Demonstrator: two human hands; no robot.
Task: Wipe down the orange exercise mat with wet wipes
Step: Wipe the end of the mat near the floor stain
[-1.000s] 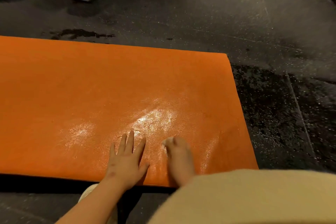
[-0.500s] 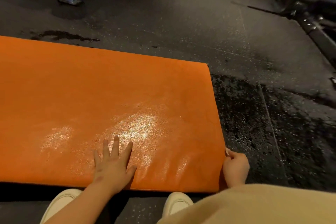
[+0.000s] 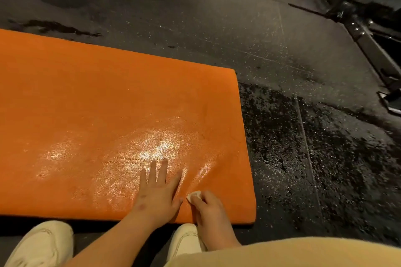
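Fingers (image 3: pixel 163 169) of left hand (image 3: pixel 157 195) straight and flat on orange mat (image 3: pixel 104 102), right hand (image 3: pixel 207 208) pinching white wipe (image 3: pixel 193 194)

Dim light overhead, glare on the wet orange mat (image 3: pixel 156 149), floor (image 3: pixel 282 50) dark, edges bowed.

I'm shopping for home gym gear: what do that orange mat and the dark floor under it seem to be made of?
The orange mat looks like thick foam under a pebbled, vinyl-like skin: rounded edge, creases beside the left hand, wet glare. The floor looks like matt black rubber tiling flecked pale, with straight seams. Looks alone cannot confirm either.
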